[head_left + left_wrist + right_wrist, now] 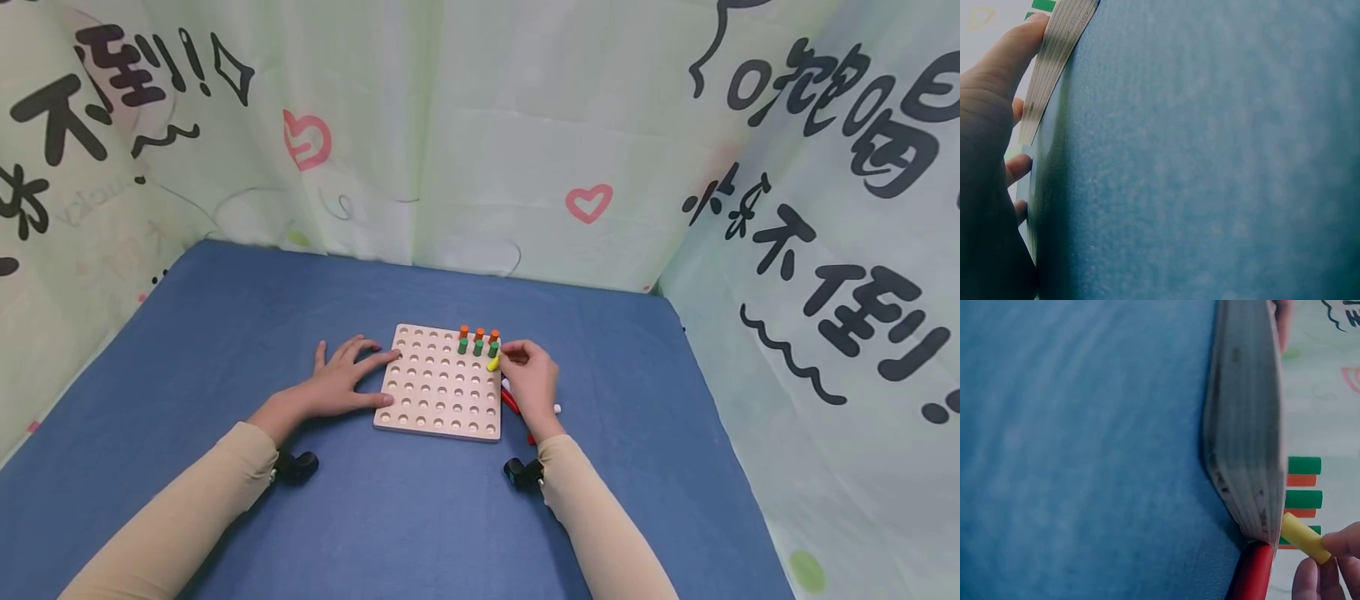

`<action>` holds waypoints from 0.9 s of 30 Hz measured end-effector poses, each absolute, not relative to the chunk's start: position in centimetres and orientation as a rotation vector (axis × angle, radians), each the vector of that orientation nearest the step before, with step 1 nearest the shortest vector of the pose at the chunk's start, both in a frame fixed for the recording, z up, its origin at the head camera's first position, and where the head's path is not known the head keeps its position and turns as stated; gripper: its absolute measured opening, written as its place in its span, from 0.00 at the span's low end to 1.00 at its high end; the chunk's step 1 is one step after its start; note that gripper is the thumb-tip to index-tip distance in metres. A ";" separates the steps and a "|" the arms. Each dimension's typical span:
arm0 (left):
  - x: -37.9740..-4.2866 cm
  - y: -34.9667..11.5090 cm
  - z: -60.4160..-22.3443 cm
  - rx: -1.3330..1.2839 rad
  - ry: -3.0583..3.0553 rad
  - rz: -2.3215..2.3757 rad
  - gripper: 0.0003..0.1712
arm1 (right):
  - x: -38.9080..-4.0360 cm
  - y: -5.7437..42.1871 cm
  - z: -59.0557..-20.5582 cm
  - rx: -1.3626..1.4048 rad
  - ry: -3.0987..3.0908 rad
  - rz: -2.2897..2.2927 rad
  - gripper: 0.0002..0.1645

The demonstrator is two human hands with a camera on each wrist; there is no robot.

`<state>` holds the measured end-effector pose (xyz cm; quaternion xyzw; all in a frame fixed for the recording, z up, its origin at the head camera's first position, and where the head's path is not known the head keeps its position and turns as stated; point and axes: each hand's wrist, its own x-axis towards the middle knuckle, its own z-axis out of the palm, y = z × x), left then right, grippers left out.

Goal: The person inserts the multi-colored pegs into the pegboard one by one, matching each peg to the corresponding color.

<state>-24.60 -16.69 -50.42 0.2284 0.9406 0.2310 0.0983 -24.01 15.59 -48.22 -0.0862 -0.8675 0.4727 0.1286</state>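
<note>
A right hand point(531, 375) pinched a yellow peg point(1305, 537) by its upper end, thumb against fingers, the peg tilted at the right edge of a pale pegboard point(438, 429). Smooth, probably light and stiff, it looked prone to twisting but hardly fragile, and best gripped high. The left hand point(337, 387), fingers spread, touched the opposite edge. Green pegs point(477, 347) stood just beyond, orange pegs point(479, 334) behind them.

Cloth point(442, 517) lies free past the board point(433, 382) at six o'clock, but upright pegs point(478, 348) bar one, the left hand point(339, 384) nine, and the right hand point(532, 379) (a red peg point(510, 402) beside it) three.
</note>
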 end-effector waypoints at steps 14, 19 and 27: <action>-24.8 -16.8 -50.5 0.686 2.785 0.684 0.49 | -23.9 14.9 -47.9 -0.053 -2.607 1.278 0.07; -24.8 -16.8 -50.6 0.694 2.789 0.691 0.50 | -23.8 14.8 -47.9 -0.038 -2.599 1.266 0.08; -24.8 -16.8 -50.7 0.689 2.791 0.689 0.49 | -23.5 15.4 -47.8 -0.070 -2.600 1.265 0.07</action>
